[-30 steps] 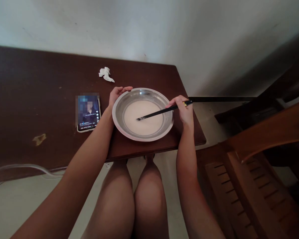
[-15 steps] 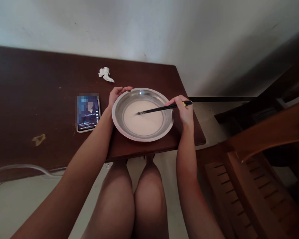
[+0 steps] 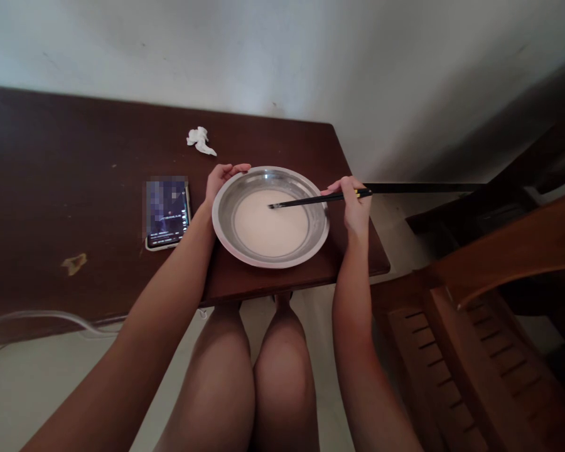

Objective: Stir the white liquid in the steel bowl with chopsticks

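A wide metal bowl (image 3: 225,231) stands near the front right of the dark wooden table, with a pale, milky liquid (image 3: 268,232) in it. My left hand (image 3: 220,181) grips the bowl's far left rim, fingers curled over the edge. Black chopsticks (image 3: 306,201) with gold bands are pinched in my right hand (image 3: 355,204), to the right of the bowl. They slant across the right rim, and their whitened tips meet the middle of the liquid's surface.
A phone (image 3: 168,216) with a lit screen lies left of the bowl. Behind it is a crumpled white tissue (image 3: 200,140). A white cable (image 3: 51,315) runs along the table's front left edge. To the right stands wooden slatted furniture (image 3: 433,339); a wall (image 3: 245,56) backs the table.
My right hand and the chopsticks have shifted a little to the right, drawing the tips rightward and slightly back through the liquid. My left hand keeps its place on the rim.
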### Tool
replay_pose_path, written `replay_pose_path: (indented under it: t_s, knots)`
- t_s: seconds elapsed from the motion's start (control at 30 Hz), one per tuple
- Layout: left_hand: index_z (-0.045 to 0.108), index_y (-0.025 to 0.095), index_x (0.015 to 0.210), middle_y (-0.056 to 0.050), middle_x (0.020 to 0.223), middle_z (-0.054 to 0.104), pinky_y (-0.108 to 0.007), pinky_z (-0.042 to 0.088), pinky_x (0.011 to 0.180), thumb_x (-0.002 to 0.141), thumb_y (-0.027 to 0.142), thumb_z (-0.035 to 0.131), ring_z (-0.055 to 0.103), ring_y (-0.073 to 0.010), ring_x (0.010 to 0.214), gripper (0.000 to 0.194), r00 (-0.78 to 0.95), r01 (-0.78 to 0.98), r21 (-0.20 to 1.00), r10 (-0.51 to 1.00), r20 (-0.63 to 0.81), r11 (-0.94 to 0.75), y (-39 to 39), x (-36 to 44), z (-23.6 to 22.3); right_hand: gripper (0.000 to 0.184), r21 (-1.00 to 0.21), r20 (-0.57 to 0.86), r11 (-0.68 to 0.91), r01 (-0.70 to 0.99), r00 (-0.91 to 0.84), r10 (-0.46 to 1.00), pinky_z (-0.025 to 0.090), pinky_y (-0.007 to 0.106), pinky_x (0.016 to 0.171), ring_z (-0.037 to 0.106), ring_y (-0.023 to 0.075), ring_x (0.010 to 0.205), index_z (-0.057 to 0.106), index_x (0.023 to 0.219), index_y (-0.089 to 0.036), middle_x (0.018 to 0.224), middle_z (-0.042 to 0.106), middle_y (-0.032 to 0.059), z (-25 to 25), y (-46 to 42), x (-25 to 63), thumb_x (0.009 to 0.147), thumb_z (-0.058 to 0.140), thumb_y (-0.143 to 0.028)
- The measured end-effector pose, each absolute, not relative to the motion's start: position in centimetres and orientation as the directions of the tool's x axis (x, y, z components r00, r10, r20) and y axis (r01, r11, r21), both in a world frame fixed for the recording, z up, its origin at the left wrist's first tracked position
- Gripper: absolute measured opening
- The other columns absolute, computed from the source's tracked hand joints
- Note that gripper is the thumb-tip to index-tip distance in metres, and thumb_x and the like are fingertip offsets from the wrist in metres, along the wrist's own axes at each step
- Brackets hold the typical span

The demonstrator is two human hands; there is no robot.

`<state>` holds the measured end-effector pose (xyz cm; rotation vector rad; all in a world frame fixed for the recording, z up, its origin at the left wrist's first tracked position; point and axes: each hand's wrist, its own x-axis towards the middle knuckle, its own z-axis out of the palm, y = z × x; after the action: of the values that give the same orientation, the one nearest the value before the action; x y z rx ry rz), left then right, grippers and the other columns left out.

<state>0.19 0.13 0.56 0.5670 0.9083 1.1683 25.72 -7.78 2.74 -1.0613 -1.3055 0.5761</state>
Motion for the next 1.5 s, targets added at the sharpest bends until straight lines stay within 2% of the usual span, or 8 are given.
replay_pose_path:
  t_s: [0.13,0.27,0.5,0.7,0.93,1.13,1.33,1.5]
  knots:
    - [0.067,0.017,0.078,-0.003,0.066,0.068,-0.026,0.054,0.069,0.085,0.025,0.037,0.067,-0.0173,0.071,0.031,0.117,-0.537,0.783,0.946,-0.301,0.315,0.25,0.15,0.37,0.036,-0.896,0.444,0.428,0.117,0.219,0.869,0.049,0.024,0.055,0.06,0.0076,0.047,0.06,0.061,-0.02,0.053,0.056,-0.0059,2.42,-7.68,25.99,0.085,0.049,-0.046]
    - [0.067,0.016,0.077,-0.004,0.067,0.068,-0.026,0.054,0.07,0.084,0.024,0.037,0.067,-0.0177,0.073,0.032,0.113,-0.532,0.782,0.943,-0.314,0.324,0.25,0.14,0.41,0.034,-0.887,0.429,0.41,0.213,0.051,0.902,0.051,0.025,0.064,0.065,0.0096,0.06,0.063,0.064,-0.021,0.056,0.06,-0.0042,3.0,-8.24,25.37,0.085,0.05,-0.044]
    - [0.067,0.016,0.076,-0.004,0.067,0.068,-0.027,0.053,0.071,0.085,0.025,0.037,0.067,-0.0182,0.074,0.032,0.121,-0.515,0.793,0.944,-0.308,0.325,0.13,0.17,0.56,0.037,-0.892,0.451,0.422,0.162,0.27,0.85,0.049,0.025,0.057,0.061,0.0081,0.05,0.059,0.062,-0.021,0.053,0.057,-0.0057,2.49,-7.62,26.01,0.087,0.046,-0.045]
    - [0.066,0.016,0.075,-0.003,0.068,0.068,-0.025,0.053,0.066,0.086,0.026,0.037,0.066,-0.0159,0.067,0.033,0.125,-0.526,0.792,0.949,-0.288,0.31,0.34,0.09,0.17,0.035,-0.872,0.438,0.417,0.255,0.026,0.899,0.051,0.026,0.066,0.064,0.0103,0.064,0.063,0.063,-0.022,0.059,0.062,-0.0035,3.15,-8.39,25.34,0.086,0.049,-0.044]
    - [0.066,0.017,0.076,-0.003,0.065,0.067,-0.025,0.054,0.066,0.087,0.027,0.037,0.066,-0.0159,0.067,0.033,0.122,-0.519,0.799,0.951,-0.284,0.304,0.35,0.08,0.2,0.038,-0.897,0.44,0.414,0.154,0.251,0.862,0.05,0.025,0.058,0.063,0.0086,0.052,0.059,0.062,-0.021,0.055,0.057,-0.0054,2.38,-7.62,26.07,0.086,0.047,-0.048]
    - [0.066,0.016,0.078,-0.002,0.066,0.068,-0.025,0.053,0.07,0.086,0.026,0.037,0.066,-0.0156,0.068,0.032,0.135,-0.528,0.79,0.949,-0.286,0.313,0.35,0.05,0.21,0.035,-0.875,0.438,0.418,0.246,0.031,0.898,0.051,0.026,0.068,0.065,0.01,0.064,0.064,0.063,-0.021,0.058,0.061,-0.0035,3.13,-8.34,25.33,0.085,0.05,-0.044]
    - [0.067,0.017,0.085,-0.003,0.068,0.068,-0.027,0.052,0.069,0.084,0.028,0.038,0.066,-0.0172,0.07,0.031,0.128,-0.504,0.805,0.949,-0.289,0.313,0.22,0.11,0.38,0.039,-0.897,0.438,0.4,0.188,0.255,0.862,0.05,0.025,0.061,0.062,0.0089,0.054,0.059,0.062,-0.021,0.056,0.057,-0.005,2.59,-7.76,25.9,0.086,0.046,-0.049]
    - [0.067,0.018,0.082,-0.003,0.067,0.068,-0.027,0.052,0.069,0.085,0.028,0.038,0.066,-0.0175,0.07,0.031,0.119,-0.501,0.806,0.947,-0.297,0.316,0.15,0.17,0.5,0.037,-0.895,0.408,0.386,0.225,0.061,0.911,0.051,0.026,0.065,0.063,0.01,0.06,0.062,0.063,-0.022,0.056,0.059,-0.0039,2.98,-8.26,25.43,0.084,0.048,-0.049]
